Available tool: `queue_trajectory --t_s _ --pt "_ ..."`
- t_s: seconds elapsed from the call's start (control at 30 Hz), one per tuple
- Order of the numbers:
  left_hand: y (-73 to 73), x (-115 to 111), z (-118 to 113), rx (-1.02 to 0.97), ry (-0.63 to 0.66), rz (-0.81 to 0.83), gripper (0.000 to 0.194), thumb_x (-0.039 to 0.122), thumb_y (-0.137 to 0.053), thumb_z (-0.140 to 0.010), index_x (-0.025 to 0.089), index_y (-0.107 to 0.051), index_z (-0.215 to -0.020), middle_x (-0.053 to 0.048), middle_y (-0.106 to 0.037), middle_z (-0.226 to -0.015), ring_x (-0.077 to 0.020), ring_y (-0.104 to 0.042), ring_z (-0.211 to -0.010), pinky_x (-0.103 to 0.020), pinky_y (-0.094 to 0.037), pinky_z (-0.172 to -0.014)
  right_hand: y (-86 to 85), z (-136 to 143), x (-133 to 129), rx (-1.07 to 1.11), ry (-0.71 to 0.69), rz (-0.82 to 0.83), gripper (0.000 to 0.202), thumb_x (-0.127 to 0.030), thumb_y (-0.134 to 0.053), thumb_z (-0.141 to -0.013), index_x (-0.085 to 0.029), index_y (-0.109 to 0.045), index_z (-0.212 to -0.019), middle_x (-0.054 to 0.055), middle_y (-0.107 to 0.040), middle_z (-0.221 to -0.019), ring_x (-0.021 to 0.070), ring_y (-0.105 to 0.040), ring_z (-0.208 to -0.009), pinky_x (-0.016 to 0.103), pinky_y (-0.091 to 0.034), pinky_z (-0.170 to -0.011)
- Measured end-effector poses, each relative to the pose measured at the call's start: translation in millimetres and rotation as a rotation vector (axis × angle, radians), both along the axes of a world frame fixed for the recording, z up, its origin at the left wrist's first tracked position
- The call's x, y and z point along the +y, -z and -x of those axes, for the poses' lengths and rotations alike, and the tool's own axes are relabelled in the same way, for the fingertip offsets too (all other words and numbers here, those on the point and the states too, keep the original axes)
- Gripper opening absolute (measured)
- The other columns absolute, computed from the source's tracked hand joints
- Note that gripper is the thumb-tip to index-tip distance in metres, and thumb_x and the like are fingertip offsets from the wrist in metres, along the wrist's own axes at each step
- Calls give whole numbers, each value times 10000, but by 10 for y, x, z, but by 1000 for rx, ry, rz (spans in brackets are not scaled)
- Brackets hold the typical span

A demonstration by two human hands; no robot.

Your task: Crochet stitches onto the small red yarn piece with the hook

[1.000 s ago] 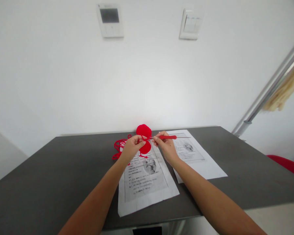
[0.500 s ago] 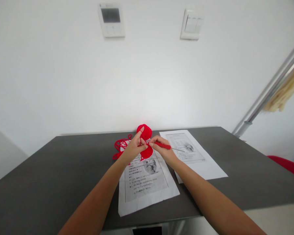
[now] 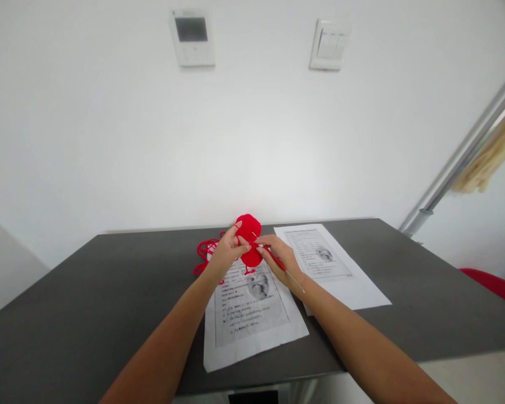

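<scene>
My left hand (image 3: 229,252) pinches the edge of a small red crocheted piece (image 3: 251,257), with red yarn looped round a raised finger. My right hand (image 3: 280,255) is closed on a crochet hook (image 3: 280,265) with a red handle; its thin metal end points down over the wrist, and its other tip shows above the piece. Behind both hands sits a red yarn ball (image 3: 248,226). Loose red yarn (image 3: 202,252) lies in loops left of my left hand. A short red tail hangs below the piece.
A printed sheet (image 3: 252,331) lies under the hands, and a second sheet (image 3: 340,275) lies to the right on the dark table (image 3: 88,314). A white wall stands behind. A red curved object (image 3: 492,285) is at the right.
The hook has turned in my right hand, its rear end swinging from pointing right to pointing down along the wrist. My left fingers have shifted slightly left.
</scene>
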State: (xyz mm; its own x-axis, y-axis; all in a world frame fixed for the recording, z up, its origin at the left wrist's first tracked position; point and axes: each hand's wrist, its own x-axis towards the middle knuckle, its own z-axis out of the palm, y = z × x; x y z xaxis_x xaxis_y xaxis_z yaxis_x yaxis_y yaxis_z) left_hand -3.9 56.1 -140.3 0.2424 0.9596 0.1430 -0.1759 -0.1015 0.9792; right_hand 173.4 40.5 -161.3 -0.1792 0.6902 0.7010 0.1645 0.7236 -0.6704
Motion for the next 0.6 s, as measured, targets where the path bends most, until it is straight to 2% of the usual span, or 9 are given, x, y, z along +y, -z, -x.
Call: queue_trajectory --t_s 0.1,0.17,0.27,0.43,0.5,0.6 --pt "28 10 7 -6 24 33 1014 236 -831 -642 155 -382 -1548 65 -626 -644 -106 -545 -562 -249 -382 -609 4 12 8 -3 -36 -13 63 -311 -681 -896 -273 -708 -938 71 -726 -984 245 -657 -942 418 -513 -887" --pt "44 24 7 -12 36 58 978 208 -830 -628 157 -435 -1520 51 -643 -644 -125 -578 -581 -258 -401 -621 15 26 21 5 -63 -2 62 -328 -698 -885 -268 -699 -895 67 -712 -955 233 -650 -902 379 -526 -792" --pt "59 52 4 -33 30 94 820 210 -808 -630 135 -566 -1410 29 -654 -646 -142 -604 -602 -266 -428 -628 36 45 42 33 -94 39 97 -352 -700 -888 -258 -681 -875 65 -671 -931 216 -626 -858 335 -511 -698" --pt "78 100 8 -100 -38 119 449 381 -744 -716 95 -743 -1062 -22 -669 -662 -129 -591 -599 -266 -463 -634 40 77 48 83 -186 111 181 -408 -744 -852 -247 -671 -813 43 -629 -893 202 -609 -845 360 -500 -801" --pt "95 115 7 -111 -75 113 383 385 -775 -692 99 -761 -947 -11 -651 -629 -108 -555 -559 -250 -441 -594 33 88 39 99 -228 152 209 -433 -755 -841 -245 -676 -795 40 -621 -899 200 -607 -862 361 -495 -823" --pt "112 125 -6 -105 -116 103 354 337 -829 -616 102 -767 -873 10 -621 -582 -94 -514 -510 -237 -393 -529 27 98 30 113 -284 236 236 -459 -768 -829 -240 -699 -779 38 -617 -913 191 -607 -862 351 -498 -812"
